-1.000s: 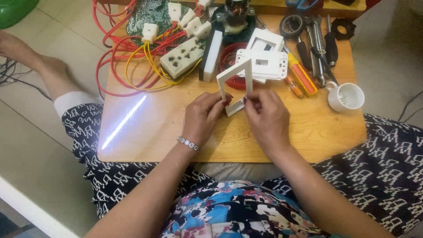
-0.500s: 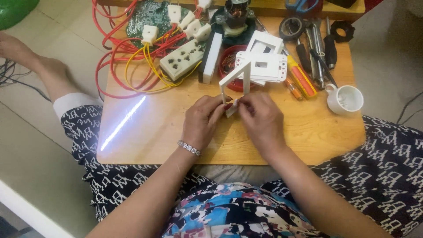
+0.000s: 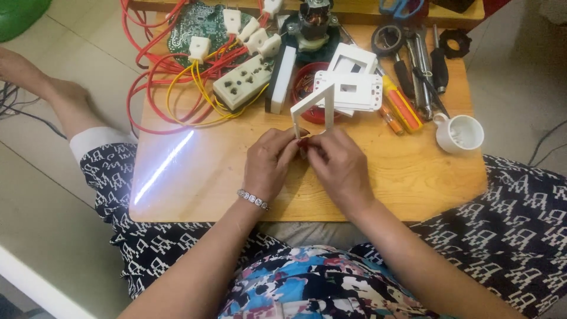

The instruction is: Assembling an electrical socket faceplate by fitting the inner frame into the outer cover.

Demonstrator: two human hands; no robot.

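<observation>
Pale floor tiles surround a low wooden table (image 3: 207,177), and the person sits at its near edge in black-and-white patterned trousers, knees spread to either side. A bright streak of light falls across the bare left part of the tabletop.

Both hands meet over the middle of the table. The left hand (image 3: 269,165), with a beaded bracelet (image 3: 253,199) on its wrist, and the right hand (image 3: 339,168) are pressed together, fingertips pinched on the bottom of a white plastic frame (image 3: 313,103). That frame stands upright, tilted, rising from the fingers above the board; its lower end is hidden between the fingertips, so I cannot tell exactly how it is gripped.

Just behind the frame lies a stack of white switch plates (image 3: 354,88), partly over a red round tin (image 3: 307,82). To the left of those sit a white bar-shaped block (image 3: 280,80) and a cream multi-socket outlet (image 3: 245,80), tangled in red and yellow wires (image 3: 171,94). A green circuit board (image 3: 198,23) with small white plugs lies at the far left, a small motor (image 3: 313,23) beside it.

On the right side are screwdrivers (image 3: 401,106) with orange and yellow handles, darker tools, a roll of black tape (image 3: 387,38), and a white cup (image 3: 460,133) near the table's right edge.
</observation>
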